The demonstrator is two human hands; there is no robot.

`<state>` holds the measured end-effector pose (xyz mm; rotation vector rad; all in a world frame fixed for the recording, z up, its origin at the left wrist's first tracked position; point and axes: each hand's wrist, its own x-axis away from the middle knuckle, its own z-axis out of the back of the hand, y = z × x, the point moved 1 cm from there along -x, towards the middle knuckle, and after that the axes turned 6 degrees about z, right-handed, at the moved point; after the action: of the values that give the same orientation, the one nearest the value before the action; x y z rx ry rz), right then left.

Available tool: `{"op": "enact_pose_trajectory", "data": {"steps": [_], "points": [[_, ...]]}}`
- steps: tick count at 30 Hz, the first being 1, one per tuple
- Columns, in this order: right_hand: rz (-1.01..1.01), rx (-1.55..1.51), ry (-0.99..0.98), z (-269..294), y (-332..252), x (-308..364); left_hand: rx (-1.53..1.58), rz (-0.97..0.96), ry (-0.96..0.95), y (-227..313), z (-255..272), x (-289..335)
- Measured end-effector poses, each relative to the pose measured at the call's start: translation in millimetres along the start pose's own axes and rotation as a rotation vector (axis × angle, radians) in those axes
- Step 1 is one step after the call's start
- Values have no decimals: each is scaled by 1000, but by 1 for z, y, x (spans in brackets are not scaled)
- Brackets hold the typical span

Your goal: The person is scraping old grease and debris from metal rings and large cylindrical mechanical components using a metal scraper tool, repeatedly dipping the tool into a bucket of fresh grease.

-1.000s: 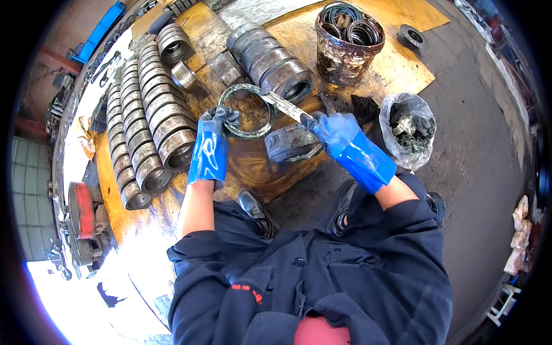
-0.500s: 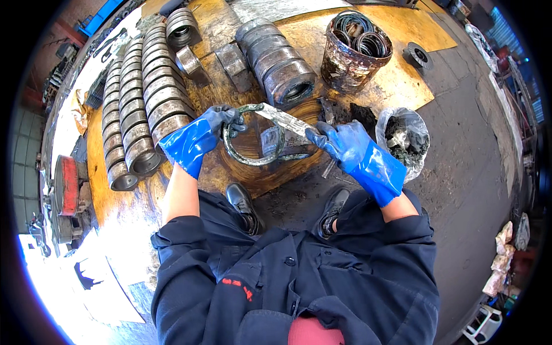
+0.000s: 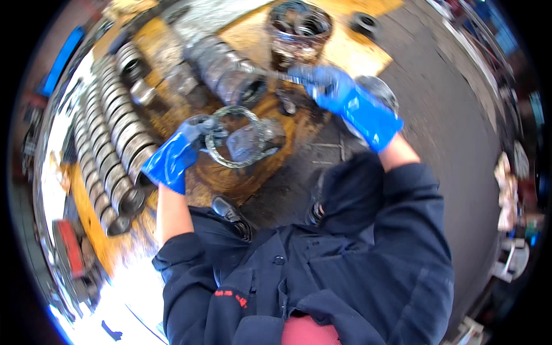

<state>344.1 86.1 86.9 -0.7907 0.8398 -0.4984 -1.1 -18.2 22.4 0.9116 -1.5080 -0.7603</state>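
Both my hands wear blue rubber gloves. My left hand (image 3: 179, 150) grips a thin greasy metal ring (image 3: 233, 137) by its left edge and holds it up above a grey metal block (image 3: 252, 140) on the oily orange board. My right hand (image 3: 336, 92) is raised toward the back right, shut on a long slim metal tool (image 3: 265, 71) whose tip points left over a row of dark bearing rings (image 3: 227, 72).
Long rows of steel bearing rings (image 3: 112, 144) lie at the left. A rusty bucket (image 3: 299, 29) full of rings stands at the back, with a lined container (image 3: 376, 89) partly hidden behind my right forearm. My black shoes (image 3: 233, 215) rest on the dark floor.
My right hand has lifted away from the ring with the tool, moving up and back toward the bucket. My left hand still holds the ring, now lower and nearer me.
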Motion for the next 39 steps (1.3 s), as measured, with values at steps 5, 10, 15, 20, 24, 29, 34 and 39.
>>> {"op": "enact_pose_trajectory", "data": {"steps": [5, 10, 15, 20, 24, 29, 34, 39], "points": [[-782, 108, 139, 91, 51, 30, -2, 11, 151, -1, -3, -13], [-1057, -710, 918, 118, 194, 205, -191, -39, 138, -21, -6, -49], [-1077, -1102, 1581, 70, 266, 273, -276, -35, 209, -50, 7, -73], [-1038, -1266, 1692, 32, 269, 289, -170, 28, 246, -51, -18, -61], [-1005, -1297, 1568, 29, 248, 315, -163, -16, 274, -49, -16, -54], [-1051, -1394, 1481, 69, 215, 367, -170, 10, 238, -54, -9, -64], [-998, -311, 890, 85, 129, 256, -164, 36, 249, -63, 11, -68], [-472, 921, 35, 94, 147, 188, -118, 74, 288, -66, 4, -78]]}}
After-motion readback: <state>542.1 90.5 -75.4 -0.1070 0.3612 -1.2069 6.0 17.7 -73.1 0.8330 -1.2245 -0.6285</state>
